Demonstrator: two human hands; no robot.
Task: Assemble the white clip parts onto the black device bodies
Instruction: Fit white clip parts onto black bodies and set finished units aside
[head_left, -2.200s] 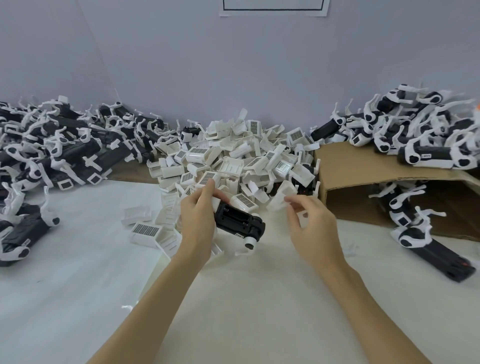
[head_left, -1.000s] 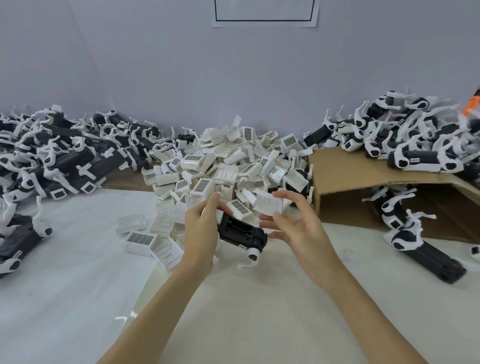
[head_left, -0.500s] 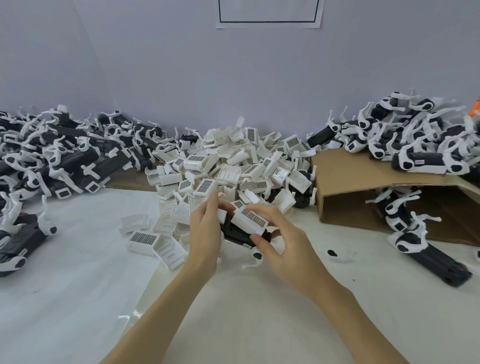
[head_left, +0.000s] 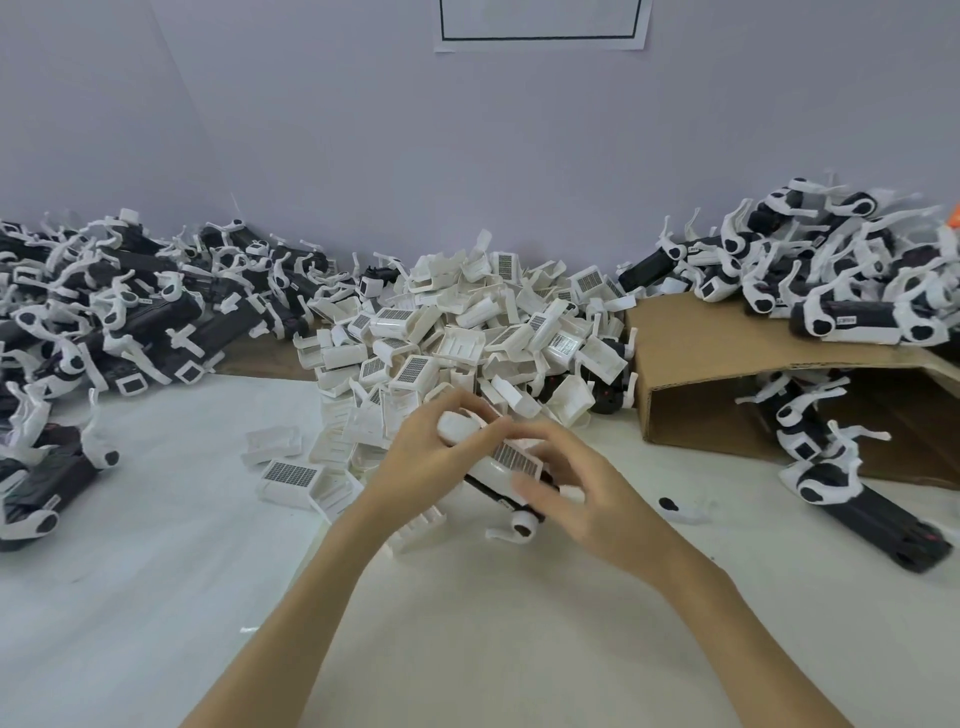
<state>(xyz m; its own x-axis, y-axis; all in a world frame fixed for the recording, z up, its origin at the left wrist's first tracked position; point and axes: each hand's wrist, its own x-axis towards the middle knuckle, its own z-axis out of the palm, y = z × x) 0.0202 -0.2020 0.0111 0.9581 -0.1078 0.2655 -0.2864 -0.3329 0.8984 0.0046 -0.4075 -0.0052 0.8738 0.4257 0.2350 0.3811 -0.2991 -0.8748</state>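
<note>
While the black device body (head_left: 501, 493) is steadied above the table (head_left: 467, 623) in the curled left hand (head_left: 415, 457) | white clip part (head_left: 506, 457) is pinched onto it by right hand (head_left: 576, 488) | clip pile (head_left: 467, 332) kept near for reach

The white clip parts (head_left: 457, 332) look like smooth matt plastic; the black device bodies (head_left: 156, 317) matt plastic; the box (head_left: 691, 353) raw brown cardboard; the desk (head_left: 156, 597) matt white.

Left hand (head_left: 421, 457), right hand (head_left: 576, 488) curled together
</note>
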